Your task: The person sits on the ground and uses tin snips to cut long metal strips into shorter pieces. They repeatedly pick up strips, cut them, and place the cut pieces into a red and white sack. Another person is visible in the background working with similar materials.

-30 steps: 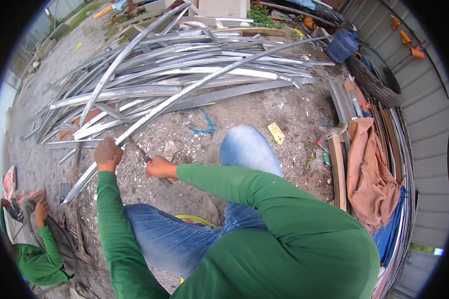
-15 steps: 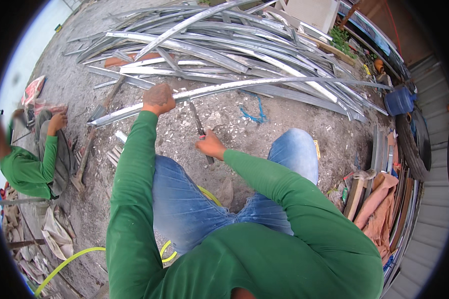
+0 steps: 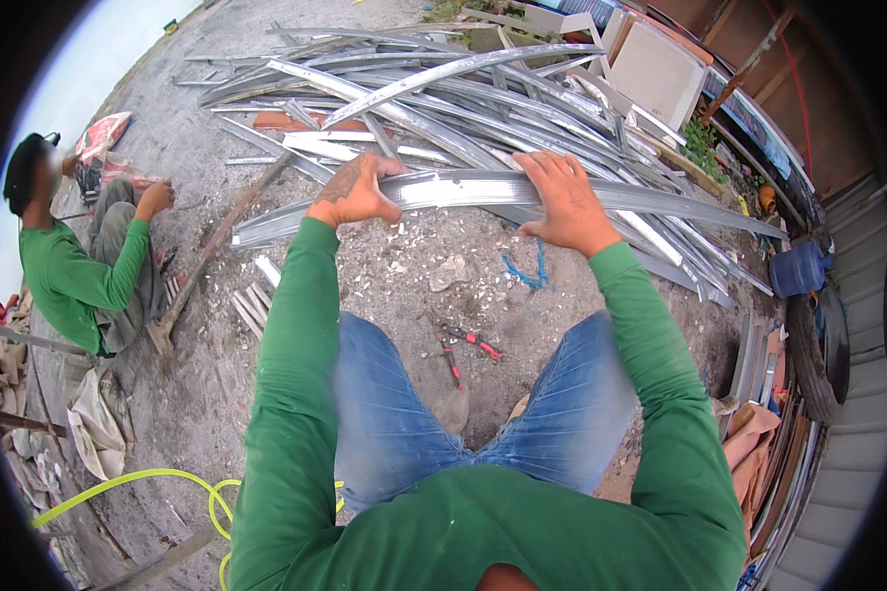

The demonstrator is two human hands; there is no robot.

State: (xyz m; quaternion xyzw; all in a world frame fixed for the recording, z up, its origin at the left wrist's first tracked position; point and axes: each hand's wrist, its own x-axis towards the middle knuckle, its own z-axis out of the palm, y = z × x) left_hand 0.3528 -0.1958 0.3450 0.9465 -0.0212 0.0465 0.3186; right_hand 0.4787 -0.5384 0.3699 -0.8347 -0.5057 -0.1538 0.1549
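Your left hand (image 3: 357, 192) and right hand (image 3: 568, 205) grip the metal strip (image 3: 463, 189), thumbs at its near edge; a slip could drag sharp metal across bare skin!

grey ground (image 3: 202, 399) | heaped metal profiles (image 3: 404, 126) | red-handled tool (image 3: 485, 345), perhaps snips

Here's the metal channel (image 3: 439, 190) running crosswise in front, the left hand (image 3: 358, 194) left of its middle, the right hand (image 3: 565, 207) just right of it, and beyond them the pile of metal profiles (image 3: 434, 89)! Down between the knees (image 3: 606, 369), on the ground, the snips (image 3: 484, 345). Out left, a seated co-worker (image 3: 77, 266); nearer, lower left, a hose (image 3: 148, 475). Far right, the water jug (image 3: 796, 269), a tyre (image 3: 808, 350) just this side of it.
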